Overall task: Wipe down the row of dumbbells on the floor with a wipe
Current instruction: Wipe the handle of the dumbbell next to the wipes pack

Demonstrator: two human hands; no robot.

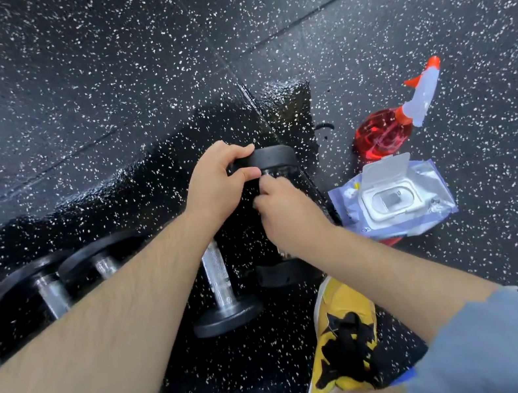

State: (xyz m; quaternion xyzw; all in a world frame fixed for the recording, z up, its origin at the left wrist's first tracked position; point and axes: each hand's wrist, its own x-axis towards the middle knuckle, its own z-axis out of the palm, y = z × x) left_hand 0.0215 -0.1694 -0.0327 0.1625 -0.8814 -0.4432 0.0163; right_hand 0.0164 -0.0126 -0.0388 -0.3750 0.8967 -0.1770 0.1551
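My left hand was clenched around the far head of the black rubber-headed dumbbell lying just left of the pale blue plastic pack of wipes, whose white flip lid stood open. My right hand sat nearer me on that same dumbbell, about where its bar should be, fingers curled inward. Whether they closed on a wipe, on the bar, or on both I cannot tell; no wipe showed from above.

I judged I was working on the dumbbell closest to the pack. The rest of the row of black dumbbells with steel bars ran on further left of the pack, and nothing showed which of them had been cleaned, so I could not say how much was left.

The heads were matte, thick, round discs; the bars were bright knurled cylinders. The black rubber floor with white speckles lay glossy and wet in a patch left of and beyond the pack, and dull elsewhere. Just beyond the pack was a translucent red spray bottle with a white trigger and orange nozzle. Nearer me than the pack was my yellow-and-black laced shoe.
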